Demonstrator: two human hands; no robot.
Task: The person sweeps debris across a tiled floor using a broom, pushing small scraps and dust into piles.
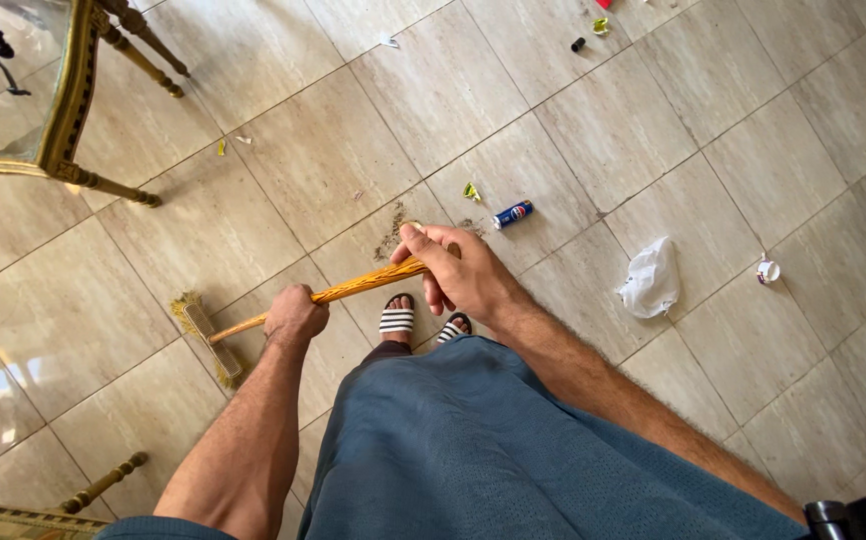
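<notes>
Head view, left hand [295,315] and right hand [461,272] gripping broom handle [363,286], arms extended downward

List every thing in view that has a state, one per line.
Broom: held in both hands, head down on the tiles.
Left hand: shut on the handle, lower grip.
Right hand: shut on the handle top.
Can: lying on its side.
White bag: crumpled on the floor.
Dirt pile: loose, beside the can.

glass table [65,110]: cut by top-left edge | broom handle [353,290]: top hidden under right hand [463,275]
</notes>
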